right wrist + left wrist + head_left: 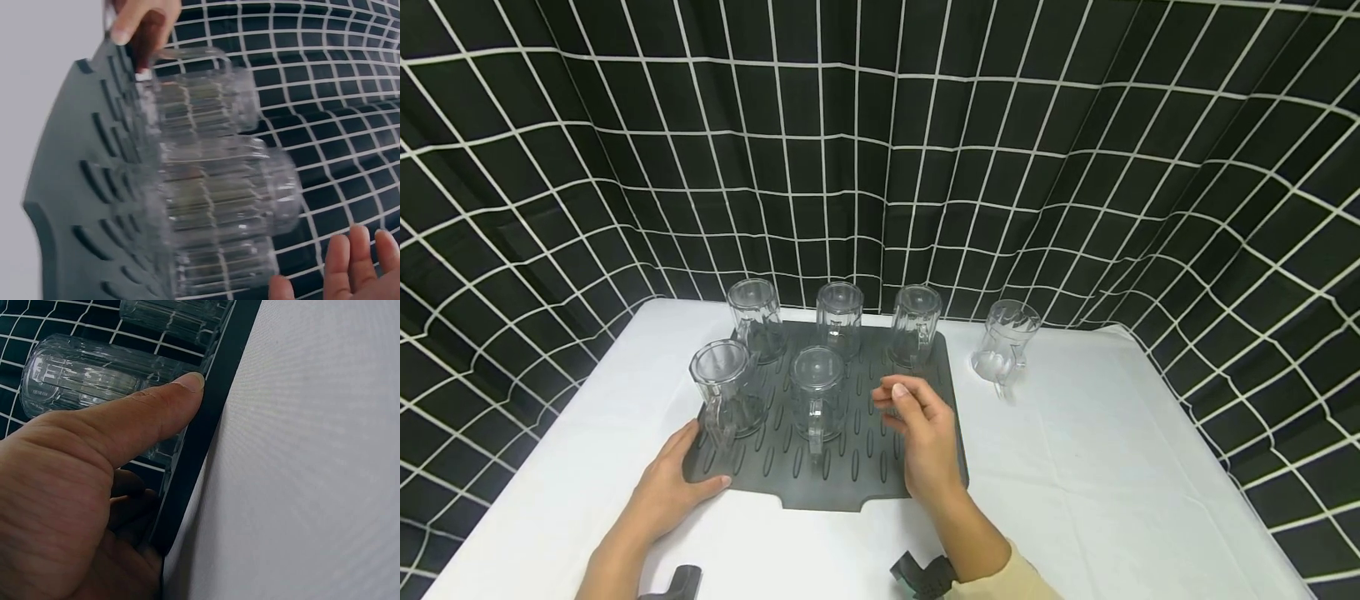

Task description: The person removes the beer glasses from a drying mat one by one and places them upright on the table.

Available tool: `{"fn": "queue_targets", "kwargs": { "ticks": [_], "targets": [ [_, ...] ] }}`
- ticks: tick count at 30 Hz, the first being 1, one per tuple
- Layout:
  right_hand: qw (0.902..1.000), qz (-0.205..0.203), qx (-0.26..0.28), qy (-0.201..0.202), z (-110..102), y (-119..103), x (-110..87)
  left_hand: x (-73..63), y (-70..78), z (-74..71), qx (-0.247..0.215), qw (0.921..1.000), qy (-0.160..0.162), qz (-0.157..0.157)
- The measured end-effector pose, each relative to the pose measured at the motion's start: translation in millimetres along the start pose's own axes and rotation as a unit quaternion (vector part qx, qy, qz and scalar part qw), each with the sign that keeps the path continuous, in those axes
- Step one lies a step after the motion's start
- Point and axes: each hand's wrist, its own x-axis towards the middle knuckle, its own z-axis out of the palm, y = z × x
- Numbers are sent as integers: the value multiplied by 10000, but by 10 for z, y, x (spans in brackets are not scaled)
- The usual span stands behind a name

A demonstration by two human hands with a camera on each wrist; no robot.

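Note:
Several clear glass mugs stand upside down on a dark grey drying mat point(820, 493), three at the back, two in front. Spread around the mat's front-left corner, my left hand point(662, 493) touches the front edge with its thumb point(156, 412) and the left edge with its fingers. Over the mat's right part hovers my right hand point(928, 446), empty, fingers loosely bent. It is nearest the back-right mug point(917, 321) and the front middle mug point(817, 392). The front-left mug point(722, 375) stands close to my left hand.
One more glass mug point(1006, 337) stands upright on the white tablecloth point(1075, 450), right of the mat. Behind the table hangs a black curtain point(925, 167) with a white grid. Dark devices point(925, 575) sit by my wrists.

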Motion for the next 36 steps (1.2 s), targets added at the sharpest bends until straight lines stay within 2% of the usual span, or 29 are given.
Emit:
{"fn": "queue_targets", "kwargs": {
  "ticks": [4,10,16,21,29,36],
  "targets": [
    [9991,329,-139,-239,59,135,10,3,-1,-4,-27,10000,-10,30],
    [9965,697,-312,-336,117,304,-6,12,0,4,-49,10000,-34,70],
    [9941,893,-448,-434,192,405,-34,-2,1,-2,-28,10000,4,92],
    [9910,969,-628,-673,255,450,-33,-4,-8,3,-62,9998,82,157],
    [9815,1346,-572,-1236,297,506,0,2,-5,10,-27,9998,119,167],
    [9693,1886,-149,-1573,365,556,49,-8,-2,12,22,9999,102,85]
  ]
}}
